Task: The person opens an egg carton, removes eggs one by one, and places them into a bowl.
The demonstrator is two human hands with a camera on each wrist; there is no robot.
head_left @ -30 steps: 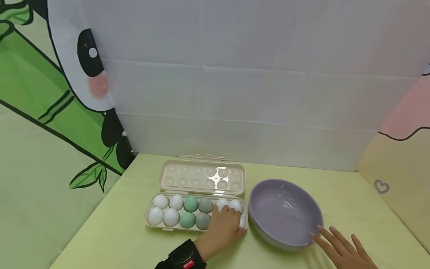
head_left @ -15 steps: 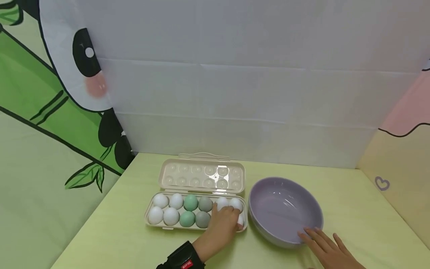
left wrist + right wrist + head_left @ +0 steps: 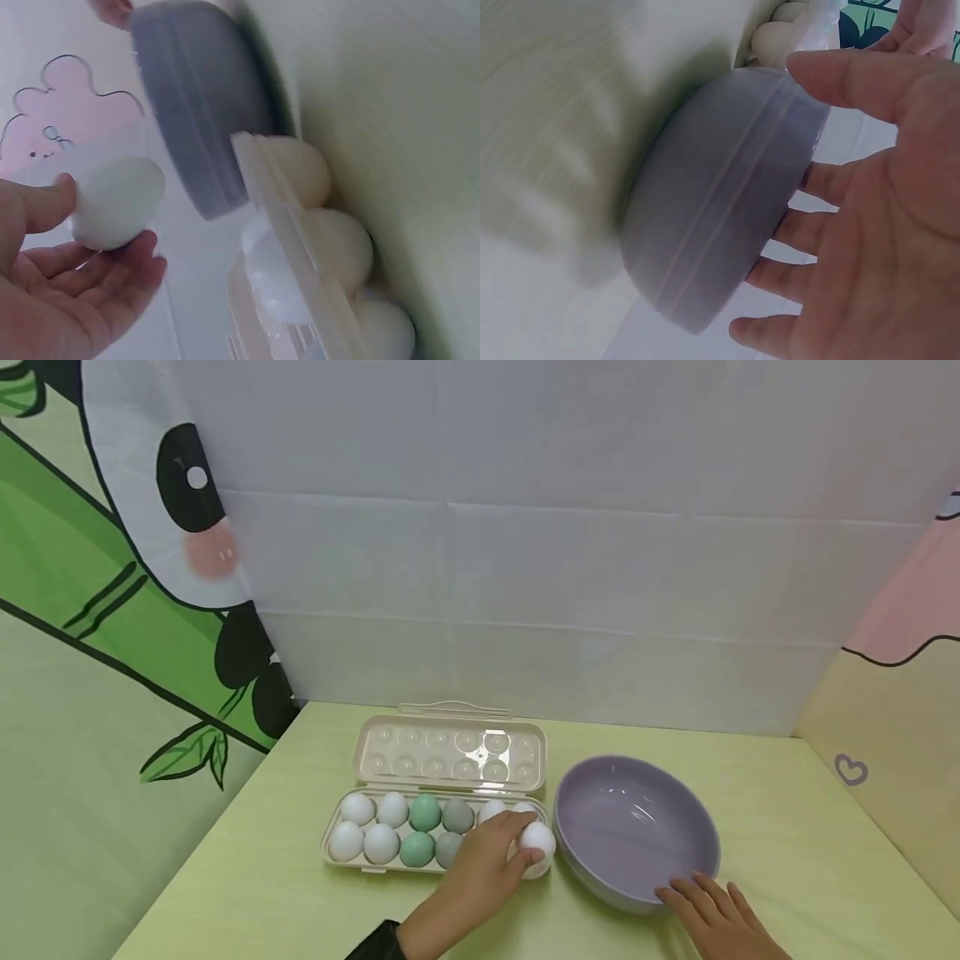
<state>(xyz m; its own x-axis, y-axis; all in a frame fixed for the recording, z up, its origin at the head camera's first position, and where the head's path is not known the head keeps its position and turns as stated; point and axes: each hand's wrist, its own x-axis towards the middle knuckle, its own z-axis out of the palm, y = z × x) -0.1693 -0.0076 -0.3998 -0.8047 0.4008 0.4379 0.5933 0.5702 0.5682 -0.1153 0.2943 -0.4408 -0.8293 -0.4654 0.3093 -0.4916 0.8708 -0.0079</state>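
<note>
My left hand (image 3: 483,864) pinches a white egg (image 3: 537,839) between thumb and fingers, above the right end of the egg carton (image 3: 352,862). In the left wrist view the egg (image 3: 120,202) is apart from the carton (image 3: 281,217). Its lid (image 3: 450,752) lies folded back. White, green (image 3: 425,812) and grey (image 3: 457,816) eggs sit in the cells, some hidden by the hand. To the right stands a purple bowl (image 3: 630,827). The fingers of my right hand (image 3: 723,914) lie fairly straight over its near right rim; in the right wrist view the thumb (image 3: 847,79) is stretched out.
The carton and bowl stand side by side on a pale yellow-green tabletop (image 3: 247,877). Behind it hangs a white backdrop (image 3: 555,568) with cartoon drawings at the sides.
My left hand has lifted the white egg up out of the carton's front right corner. My right hand has moved left, its fingers now over the bowl's rim.
</note>
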